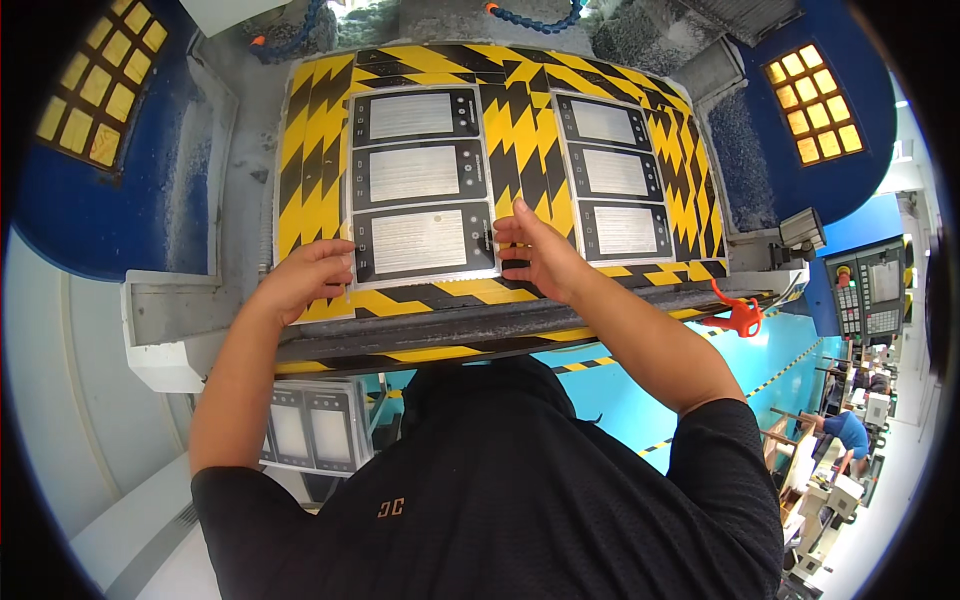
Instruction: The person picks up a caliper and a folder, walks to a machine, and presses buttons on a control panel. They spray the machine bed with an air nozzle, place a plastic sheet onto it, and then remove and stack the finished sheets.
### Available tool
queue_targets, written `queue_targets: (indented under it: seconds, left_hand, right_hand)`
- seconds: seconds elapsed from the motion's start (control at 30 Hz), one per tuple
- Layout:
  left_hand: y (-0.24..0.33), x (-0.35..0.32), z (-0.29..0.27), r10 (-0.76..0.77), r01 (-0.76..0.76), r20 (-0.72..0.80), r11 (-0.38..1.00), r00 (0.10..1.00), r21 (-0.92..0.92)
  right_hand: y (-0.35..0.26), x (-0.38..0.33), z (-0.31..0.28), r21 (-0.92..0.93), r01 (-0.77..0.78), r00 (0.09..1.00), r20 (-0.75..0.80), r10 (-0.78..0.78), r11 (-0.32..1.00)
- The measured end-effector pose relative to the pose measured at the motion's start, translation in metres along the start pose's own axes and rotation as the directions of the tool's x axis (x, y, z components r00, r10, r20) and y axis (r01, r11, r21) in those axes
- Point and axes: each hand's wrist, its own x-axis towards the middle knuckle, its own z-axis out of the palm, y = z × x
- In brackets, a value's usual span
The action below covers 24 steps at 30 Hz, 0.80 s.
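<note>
A thin sheet with three black-framed panels, each with a pale window [418,241], lies on the machine bed covered in yellow-and-black striped tape [318,170]. At its lower left edge is my left hand [308,274], fingers stretched toward the sheet and their tips at its border. My right hand [543,256] is at the opposite edge, fingers spread and thumb raised. Neither hand visibly grips anything. A second similar sheet [620,172] lies flat to the right, untouched.
Blue machine walls with yellow gridded windows [100,80] flank the bed. Blue coolant hoses [535,20] hang at the back. An orange-red trigger nozzle [738,317] is at the front right edge, near a control panel [868,290]. More framed sheets [310,430] stand below left. Another person [848,433] works far right.
</note>
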Motion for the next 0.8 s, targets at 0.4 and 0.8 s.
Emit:
queue_targets:
  seconds: [0.4, 0.8]
  left_hand:
    - [0.0, 0.0, -0.001, 0.005, -0.004, 0.011, 1.0, 1.0, -0.03]
    - [-0.005, 0.007, -0.003, 0.023, -0.023, -0.004, 0.998, 1.0, -0.057]
  right_hand:
    - [-0.006, -0.002, 0.001, 0.051, -0.034, 0.999, -0.023, 0.036, 0.998]
    - [-0.005, 0.019, 0.013, -0.193, 0.009, 0.996, -0.086, -0.026, 0.981]
